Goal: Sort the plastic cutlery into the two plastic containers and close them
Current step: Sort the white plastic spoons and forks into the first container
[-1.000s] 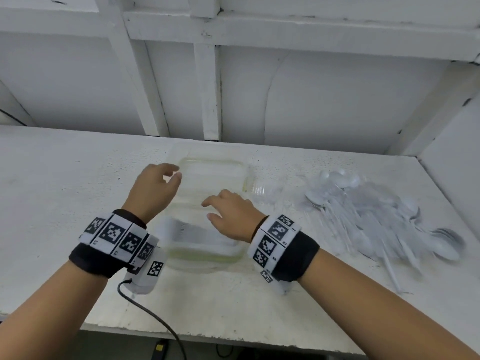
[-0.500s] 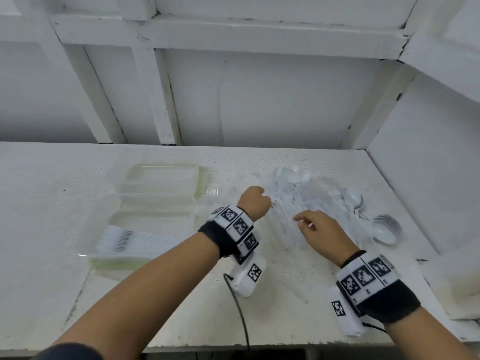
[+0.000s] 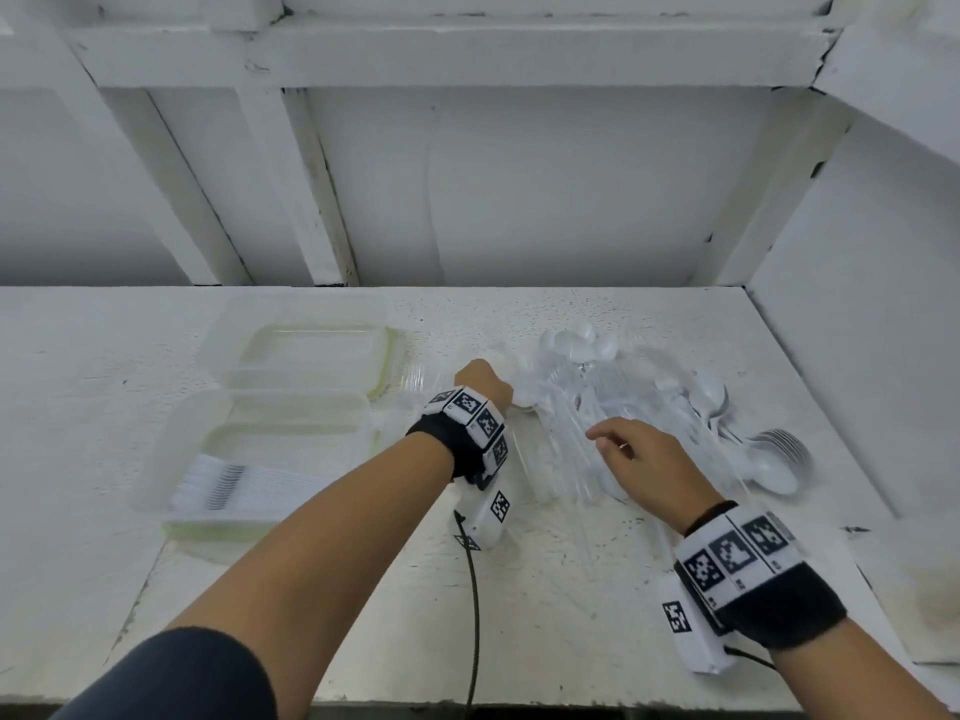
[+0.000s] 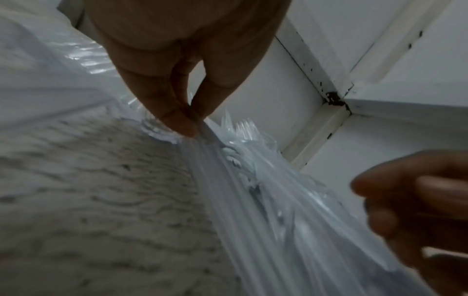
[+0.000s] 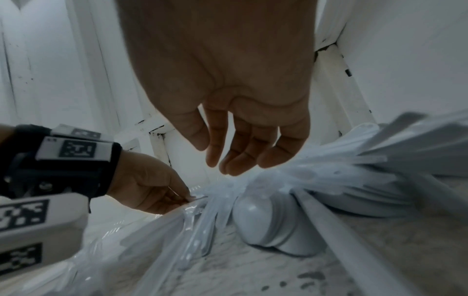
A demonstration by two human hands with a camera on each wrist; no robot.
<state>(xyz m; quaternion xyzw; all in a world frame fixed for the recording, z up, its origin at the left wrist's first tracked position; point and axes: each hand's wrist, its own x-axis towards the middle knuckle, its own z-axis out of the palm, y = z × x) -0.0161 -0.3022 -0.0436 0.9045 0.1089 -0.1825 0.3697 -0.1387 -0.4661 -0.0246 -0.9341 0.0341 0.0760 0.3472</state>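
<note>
**Picking forks out of the mixed pile**

Mid-sort, as I judge it: one batch is boxed and the pile is still big. Nearest me, my right hand [image 3: 641, 459] hangs just above the near side of the cutlery pile [image 3: 649, 407], fingers loosely spread and drooping, holding nothing; in the right wrist view the fingertips [image 5: 235, 166] hover over the handles with no contact I can see. Left of it, my left hand [image 3: 485, 381] reaches across to the pile's left edge; the left wrist view shows thumb and fingers [image 4: 177, 118] pressed together, pinching the end of a clear fork bundle [image 4: 253, 180]. How many pieces are in that pinch I can't tell, too blurred.

Further left on the white bench [image 3: 545, 589], the near container [image 3: 260, 475] sits open with a neat row of forks laid in its front half. Behind it, touching or just beside it, the far container [image 3: 311, 350] is open and looks empty. The lids are hard to make out against the clear plastic.

Far right of the pile: stacked white spoons [image 3: 769, 459], well apart from both containers.

Next move, my guess: right hand closes on the loose handles to steady them, left lifts the pinched forks clear without dragging spoons along, then carries them to the near container. Spoons then to the far one, and close both.
</note>
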